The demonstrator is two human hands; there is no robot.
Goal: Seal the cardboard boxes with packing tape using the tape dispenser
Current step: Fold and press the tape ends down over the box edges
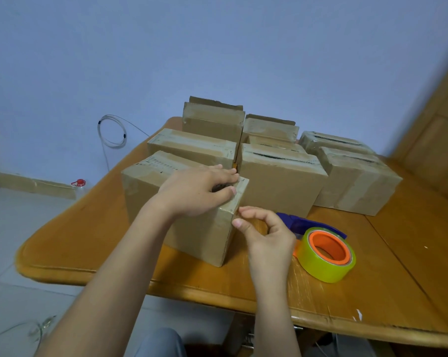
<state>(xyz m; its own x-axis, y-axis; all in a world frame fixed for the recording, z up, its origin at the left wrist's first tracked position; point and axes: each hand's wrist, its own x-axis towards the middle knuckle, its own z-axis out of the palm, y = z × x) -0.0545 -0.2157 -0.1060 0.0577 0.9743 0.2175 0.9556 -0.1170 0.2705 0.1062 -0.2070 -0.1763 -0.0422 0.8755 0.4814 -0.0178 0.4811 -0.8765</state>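
The nearest cardboard box (150, 191) stands at the table's front left, with tape along its top seam. My left hand (197, 189) rests flat on its top, the thumb lying over the near right edge. My right hand (266, 233) is at the box's upper right corner with the fingers curled; thumb and forefinger tips touch the corner edge. Whether they pinch clear tape there is not visible. The blue tape dispenser (305, 222) with its yellow-green roll (328, 256) on an orange core lies on the table just right of my right hand; no hand holds it.
Several more cardboard boxes (282, 181) crowd the wooden table (372, 279) behind and to the right, some taped, two at the back with raised flaps. A wooden door (439, 140) is at the right. Cables and a red-capped bottle (79, 185) are on the floor at the left.
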